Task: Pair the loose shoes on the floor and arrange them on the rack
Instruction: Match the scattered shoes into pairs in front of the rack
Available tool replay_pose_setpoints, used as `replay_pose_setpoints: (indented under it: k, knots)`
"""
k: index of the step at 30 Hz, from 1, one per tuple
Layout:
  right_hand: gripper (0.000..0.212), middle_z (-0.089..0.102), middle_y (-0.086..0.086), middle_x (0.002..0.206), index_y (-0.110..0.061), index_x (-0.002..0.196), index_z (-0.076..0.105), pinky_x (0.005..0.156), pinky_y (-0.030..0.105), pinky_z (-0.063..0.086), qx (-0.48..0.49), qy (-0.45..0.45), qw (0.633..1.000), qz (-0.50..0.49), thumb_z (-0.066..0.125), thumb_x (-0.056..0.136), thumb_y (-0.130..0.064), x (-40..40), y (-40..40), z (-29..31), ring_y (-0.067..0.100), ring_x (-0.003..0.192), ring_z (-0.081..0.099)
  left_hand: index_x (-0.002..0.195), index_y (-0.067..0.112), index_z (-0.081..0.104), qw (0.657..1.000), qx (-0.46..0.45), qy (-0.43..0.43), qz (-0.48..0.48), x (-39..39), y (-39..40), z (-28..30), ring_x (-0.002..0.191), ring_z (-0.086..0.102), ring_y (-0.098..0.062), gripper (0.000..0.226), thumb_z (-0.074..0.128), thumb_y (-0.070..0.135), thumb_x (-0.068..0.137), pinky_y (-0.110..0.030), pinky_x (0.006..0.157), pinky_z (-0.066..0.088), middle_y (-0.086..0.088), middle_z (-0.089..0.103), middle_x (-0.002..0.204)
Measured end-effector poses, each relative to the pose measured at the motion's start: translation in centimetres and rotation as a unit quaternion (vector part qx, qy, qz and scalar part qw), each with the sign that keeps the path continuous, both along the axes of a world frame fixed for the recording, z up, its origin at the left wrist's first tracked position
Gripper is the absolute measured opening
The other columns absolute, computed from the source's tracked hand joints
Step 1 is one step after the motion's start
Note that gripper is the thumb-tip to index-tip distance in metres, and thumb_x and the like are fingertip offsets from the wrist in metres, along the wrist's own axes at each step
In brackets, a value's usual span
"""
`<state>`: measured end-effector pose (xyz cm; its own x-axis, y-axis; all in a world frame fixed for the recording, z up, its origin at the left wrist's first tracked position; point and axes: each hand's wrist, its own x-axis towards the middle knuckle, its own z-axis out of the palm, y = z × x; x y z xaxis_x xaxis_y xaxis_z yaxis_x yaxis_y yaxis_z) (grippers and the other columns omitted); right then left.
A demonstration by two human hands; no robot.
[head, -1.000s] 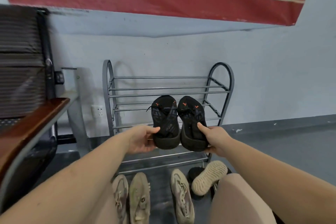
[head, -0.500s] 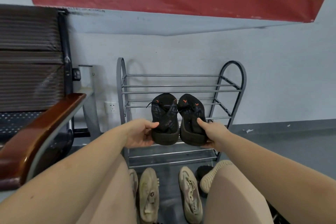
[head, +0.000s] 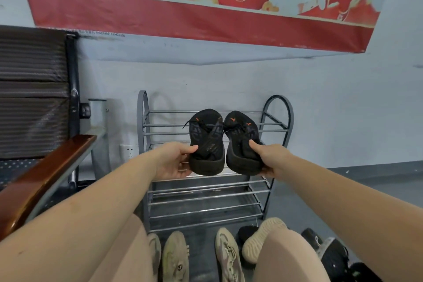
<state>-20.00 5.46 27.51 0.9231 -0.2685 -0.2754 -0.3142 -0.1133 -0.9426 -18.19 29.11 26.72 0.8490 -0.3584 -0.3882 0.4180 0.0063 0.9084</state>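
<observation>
I hold a pair of black sneakers with orange marks side by side in front of the grey metal shoe rack (head: 278,107). My left hand (head: 174,160) grips the heel of the left black sneaker (head: 207,142). My right hand (head: 271,158) grips the heel of the right black sneaker (head: 242,142). Both toes point toward the rack's upper shelves, whose bars are bare. On the floor below lie several beige sneakers (head: 175,256), one of them (head: 259,239) turned sole up.
A chair with a wooden armrest (head: 43,178) stands at the left, close to the rack. Black slippers (head: 332,252) lie on the floor at the lower right. My knees fill the bottom of the view. A red banner hangs on the wall above.
Both hands have lifted the black pair a little higher and further toward the rack's upper shelves. My view has tilted up and shifted slightly left.
</observation>
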Motion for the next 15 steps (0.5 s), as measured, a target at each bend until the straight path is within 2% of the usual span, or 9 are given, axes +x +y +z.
replay_pose_setpoints:
  k: [3,6,9,11,13,15]
  knots:
    - [0.034,0.063,0.013,0.096,-0.002,0.092,0.059,0.054,0.031,0.057,-0.003,-0.008,1.000,0.011,0.062,0.089,-0.036,2.0,0.7,0.5,0.027,0.083,0.063,0.104,0.009,0.058,0.998,-0.032,-0.002,0.052,1.3,0.7,0.0,0.081,0.055,-0.017,0.015,0.053,0.018,0.093,-0.028,0.066,0.047,-0.005,0.059,0.089]
    - [0.034,0.063,0.013,0.095,-0.003,0.091,0.061,0.041,0.025,0.055,-0.007,-0.014,1.000,0.014,0.064,0.088,-0.036,4.6,1.9,0.4,0.025,0.074,0.062,0.104,0.006,0.060,0.991,-0.068,-0.019,0.111,3.2,1.3,-0.6,0.082,0.056,-0.019,0.016,0.053,0.014,0.092,-0.028,0.066,0.048,-0.007,0.058,0.094]
    - [0.033,0.063,0.012,0.090,-0.004,0.093,0.062,0.040,0.022,0.051,0.003,-0.020,1.000,0.020,0.062,0.089,-0.036,7.8,3.1,0.2,0.024,0.073,0.061,0.101,0.003,0.063,0.985,-0.067,-0.050,0.152,5.3,1.7,-1.0,0.088,0.058,-0.022,0.015,0.054,0.012,0.092,-0.030,0.075,0.051,-0.010,0.062,0.102]
    - [0.033,0.061,0.009,0.084,-0.007,0.090,0.061,0.042,0.020,0.047,-0.041,-0.026,0.998,0.026,0.058,0.091,-0.039,10.1,3.8,0.3,0.021,0.068,0.057,0.108,0.003,0.062,0.980,-0.055,-0.069,0.176,7.0,1.9,-1.1,0.090,0.059,-0.023,0.019,0.052,0.010,0.094,-0.032,0.078,0.052,-0.011,0.064,0.104]
    - [0.034,0.058,0.009,0.083,-0.009,0.085,0.061,0.050,0.022,0.041,-0.102,-0.039,0.994,0.033,0.054,0.093,-0.042,12.4,4.5,0.6,0.018,0.064,0.050,0.115,0.006,0.057,0.977,-0.045,-0.079,0.195,8.7,2.3,-0.7,0.088,0.061,-0.022,0.022,0.050,0.009,0.095,-0.030,0.072,0.053,-0.011,0.064,0.105]
    - [0.034,0.057,0.008,0.078,-0.009,0.086,0.061,0.052,0.025,0.035,-0.131,-0.056,0.989,0.041,0.054,0.093,-0.041,14.8,5.2,0.8,0.016,0.060,0.045,0.118,0.007,0.056,0.973,-0.027,-0.084,0.211,10.5,2.9,0.0,0.086,0.061,-0.021,0.023,0.048,0.008,0.096,-0.029,0.068,0.053,-0.012,0.063,0.109]
